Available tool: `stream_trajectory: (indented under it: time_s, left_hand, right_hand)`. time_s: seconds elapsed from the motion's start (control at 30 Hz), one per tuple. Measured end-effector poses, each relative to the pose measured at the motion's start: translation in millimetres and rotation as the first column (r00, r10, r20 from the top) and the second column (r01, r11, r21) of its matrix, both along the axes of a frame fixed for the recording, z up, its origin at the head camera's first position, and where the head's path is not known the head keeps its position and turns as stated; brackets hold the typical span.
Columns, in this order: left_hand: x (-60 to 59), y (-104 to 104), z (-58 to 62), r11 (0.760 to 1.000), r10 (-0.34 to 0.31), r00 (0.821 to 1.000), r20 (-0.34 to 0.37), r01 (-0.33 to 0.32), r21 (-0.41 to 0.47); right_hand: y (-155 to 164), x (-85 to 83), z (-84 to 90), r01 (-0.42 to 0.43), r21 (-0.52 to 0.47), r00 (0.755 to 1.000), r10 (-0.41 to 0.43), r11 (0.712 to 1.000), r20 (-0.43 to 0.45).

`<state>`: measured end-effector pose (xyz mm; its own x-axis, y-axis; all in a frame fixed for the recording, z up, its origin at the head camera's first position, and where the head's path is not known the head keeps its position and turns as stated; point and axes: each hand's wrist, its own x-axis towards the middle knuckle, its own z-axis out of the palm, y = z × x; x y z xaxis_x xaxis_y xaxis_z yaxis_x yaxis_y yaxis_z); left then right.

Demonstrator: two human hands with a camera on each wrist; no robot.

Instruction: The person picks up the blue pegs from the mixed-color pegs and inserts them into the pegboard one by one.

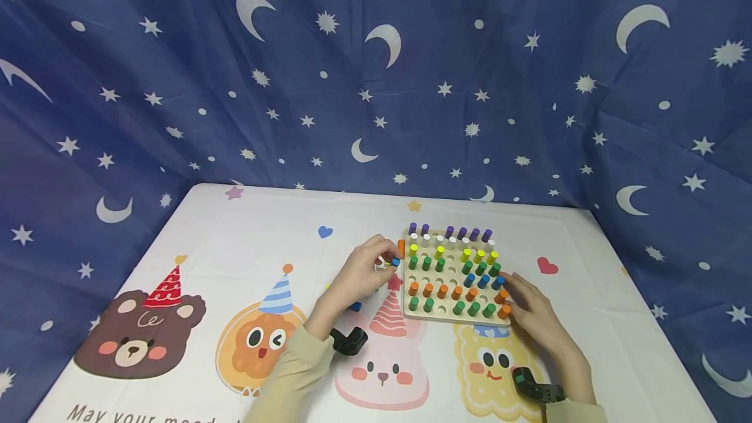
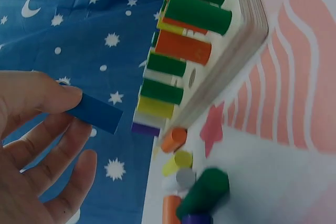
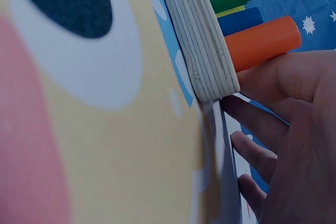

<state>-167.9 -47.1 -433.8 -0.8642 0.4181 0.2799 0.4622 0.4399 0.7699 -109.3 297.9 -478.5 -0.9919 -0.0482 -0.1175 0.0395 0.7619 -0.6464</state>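
While curtain [image 1: 376, 103] (starry) backs tablecloth [image 1: 593, 305] | left hand [image 1: 360, 269] pinches peg [image 2: 98, 114] | right hand [image 1: 536, 311] touches pegboard [image 1: 447, 277]

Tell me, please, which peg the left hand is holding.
The blue peg pinched by the left hand; the other pegs stand in the board or lie beside it.

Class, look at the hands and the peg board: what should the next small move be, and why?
Probably the left hand should carry its pinched blue peg over the board and lower it into a free hole left of the three blue pegs: that row matches its colour and shows empty holes, while the right hand is at the board's edge.
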Motion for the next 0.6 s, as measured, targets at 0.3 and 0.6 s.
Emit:
stream_trajectory:
  time_s: [0.3, 0.6]
  left_hand:
    - [-3.5, 18.2, 7.0, 0.997, -0.071, 0.997, -0.004, 0.071, -0.017]
    - [-8.2, 35.8, 13.7, 0.989, -0.144, 0.989, 0.004, 0.145, -0.038]
  right_hand:
    - [0.0, 0.4, 0.7, 0.005, -0.001, 1.000, -0.005, 1.000, 0.006]
    - [-0.5, 0.2, 1.2, 0.004, 0.000, 1.000, -0.004, 1.000, -0.001]
